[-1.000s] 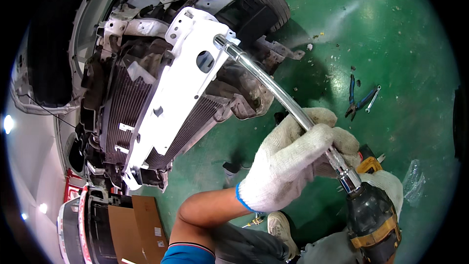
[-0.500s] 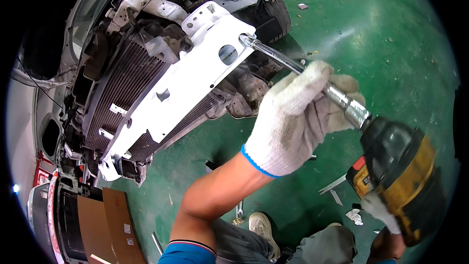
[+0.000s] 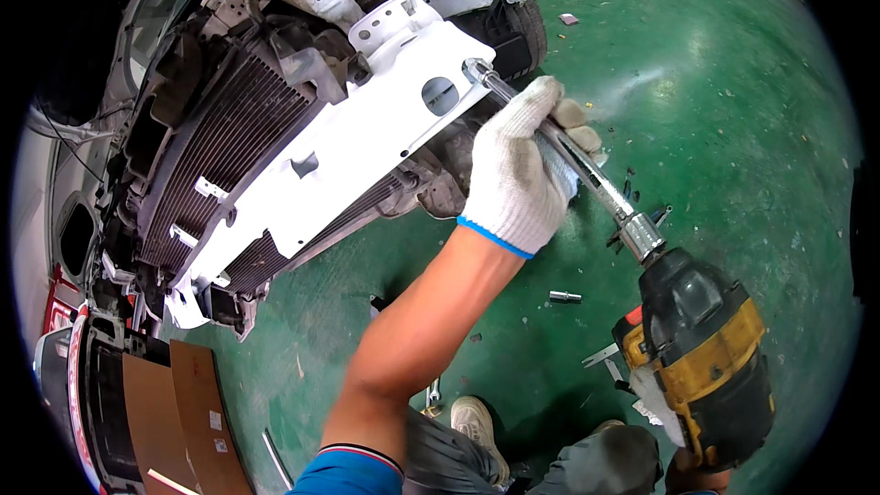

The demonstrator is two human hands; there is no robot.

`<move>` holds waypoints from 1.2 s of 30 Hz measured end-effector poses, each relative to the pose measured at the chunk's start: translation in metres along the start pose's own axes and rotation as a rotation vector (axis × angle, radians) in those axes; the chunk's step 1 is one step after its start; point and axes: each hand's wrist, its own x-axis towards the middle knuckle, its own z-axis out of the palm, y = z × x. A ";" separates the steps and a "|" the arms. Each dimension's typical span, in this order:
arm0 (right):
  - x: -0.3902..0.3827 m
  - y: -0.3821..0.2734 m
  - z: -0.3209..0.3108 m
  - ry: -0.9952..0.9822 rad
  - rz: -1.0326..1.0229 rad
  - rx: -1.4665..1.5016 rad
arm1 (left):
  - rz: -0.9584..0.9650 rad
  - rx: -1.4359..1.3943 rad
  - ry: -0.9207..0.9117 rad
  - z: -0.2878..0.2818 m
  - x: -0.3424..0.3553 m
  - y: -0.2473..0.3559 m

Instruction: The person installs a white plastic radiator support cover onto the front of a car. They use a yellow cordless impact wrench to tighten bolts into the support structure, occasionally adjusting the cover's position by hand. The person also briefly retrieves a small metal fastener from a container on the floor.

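Note:
My left hand (image 3: 515, 170), in a white knit glove, is closed round a long chrome extension bar (image 3: 596, 185). The bar's far end sits against the upper right end of a white bumper beam (image 3: 367, 133), beside a round hole. At its near end the bar joins a black and yellow impact wrench (image 3: 704, 348) through a chrome socket (image 3: 640, 236). My right hand (image 3: 654, 401), also gloved, grips the wrench's handle and is largely hidden behind the tool. Whatever fastener lies under the bar's tip is hidden.
Behind the beam is a car's exposed front end with a finned radiator (image 3: 225, 151). On the green floor lie a loose socket (image 3: 566, 296), a spanner (image 3: 434, 392) and scattered scraps. A cardboard box (image 3: 188, 412) stands lower left. My shoe (image 3: 474, 422) shows below.
My left hand has slid along the bar toward the beam. The impact wrench has swung left and slightly down in the picture, and the bar slopes more steeply. The bar's tip remains at the beam.

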 end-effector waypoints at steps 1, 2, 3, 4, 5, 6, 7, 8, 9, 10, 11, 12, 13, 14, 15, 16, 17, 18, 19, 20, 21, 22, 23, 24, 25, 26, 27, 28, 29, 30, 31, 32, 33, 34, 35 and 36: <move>-0.001 0.000 0.006 -0.006 -0.007 0.002 | 0.031 0.034 0.052 -0.004 0.001 0.000; -0.002 -0.001 0.013 -0.004 -0.014 -0.005 | 0.039 0.043 0.100 -0.003 -0.001 0.000; -0.004 -0.002 0.017 0.000 -0.027 0.000 | 0.047 0.058 0.119 -0.006 -0.003 0.000; -0.005 -0.004 0.024 0.005 -0.038 0.004 | 0.055 0.073 0.140 -0.011 -0.004 0.000; -0.007 -0.002 0.029 -0.010 -0.032 0.051 | 0.055 0.075 0.145 -0.013 -0.001 -0.002; -0.007 0.001 0.035 -0.022 -0.025 0.112 | 0.057 0.076 0.131 -0.015 0.000 -0.004; -0.010 0.002 0.040 -0.035 -0.010 0.185 | 0.060 0.087 0.127 -0.013 0.001 -0.006; -0.011 0.005 0.046 -0.044 0.008 0.263 | 0.063 0.100 0.125 -0.013 0.000 -0.007; -0.011 0.007 0.051 -0.052 0.027 0.337 | 0.068 0.113 0.126 -0.013 -0.001 -0.008; -0.014 0.009 0.058 -0.062 0.051 0.415 | 0.064 0.128 0.132 -0.014 -0.002 -0.008; -0.015 0.008 0.063 -0.071 0.075 0.480 | 0.064 0.142 0.127 -0.016 -0.002 -0.008; -0.016 0.009 0.066 -0.080 0.095 0.540 | 0.064 0.157 0.122 -0.020 -0.001 -0.009; -0.017 0.010 0.071 -0.089 0.110 0.593 | 0.066 0.173 0.119 -0.024 -0.001 -0.009; -0.017 0.011 0.074 -0.096 0.121 0.644 | 0.055 0.164 0.095 -0.028 0.000 -0.008; -0.018 0.011 0.078 -0.104 0.133 0.690 | 0.049 0.178 0.111 -0.030 -0.002 -0.009; -0.018 0.013 0.080 -0.110 0.142 0.737 | 0.045 0.196 0.127 -0.029 -0.004 -0.008; -0.019 0.015 0.081 -0.115 0.150 0.784 | 0.042 0.214 0.144 -0.029 -0.005 -0.007; -0.019 0.017 0.080 -0.122 0.157 0.830 | 0.047 0.205 0.146 -0.027 -0.005 -0.005; -0.020 0.020 0.077 -0.127 0.170 0.876 | 0.044 0.194 0.147 -0.025 -0.005 -0.005; -0.018 0.023 0.076 -0.132 0.178 0.921 | 0.041 0.182 0.148 -0.023 -0.005 -0.004; -0.018 0.026 0.075 -0.140 0.188 0.971 | 0.071 0.176 0.165 -0.021 -0.006 -0.003; -0.016 0.032 0.069 -0.118 0.215 0.999 | 0.048 0.145 0.156 -0.009 -0.001 -0.002; -0.017 0.036 0.059 -0.103 0.233 1.020 | 0.024 0.114 0.146 0.001 0.006 -0.001; -0.017 0.037 0.060 -0.117 0.239 1.077 | 0.053 0.116 0.162 -0.006 0.009 0.002; -0.017 0.039 0.061 -0.130 0.242 1.120 | 0.044 0.134 0.164 -0.008 0.009 0.008; -0.016 0.040 0.059 -0.136 0.217 1.126 | 0.041 0.133 0.144 -0.016 0.012 0.013; -0.014 0.038 0.059 -0.133 0.200 1.104 | 0.037 0.122 0.118 -0.022 0.016 0.016; -0.014 0.036 0.055 -0.132 0.152 1.037 | 0.039 0.114 0.123 -0.025 0.018 0.017; -0.009 0.032 0.053 -0.101 0.089 0.916 | 0.025 0.073 0.099 -0.026 0.019 0.016; -0.004 0.027 0.051 -0.066 0.033 0.796 | 0.002 0.056 0.080 -0.025 0.017 0.018; -0.004 0.025 0.055 -0.041 -0.016 0.691 | -0.020 0.046 0.059 -0.025 0.015 0.020; -0.001 0.022 0.056 -0.014 -0.062 0.584 | -0.026 0.066 0.034 -0.027 0.014 0.022; 0.000 0.017 0.050 -0.020 -0.110 0.508 | -0.051 0.157 0.082 -0.025 0.012 0.026; 0.006 0.010 0.044 -0.021 -0.158 0.435 | -0.096 0.140 0.054 -0.029 0.011 0.029; 0.011 0.003 0.036 -0.017 -0.206 0.363 | -0.140 0.122 0.027 -0.029 0.008 0.030; 0.011 0.001 0.039 -0.051 -0.191 0.385 | -0.102 0.233 0.092 -0.024 0.004 0.028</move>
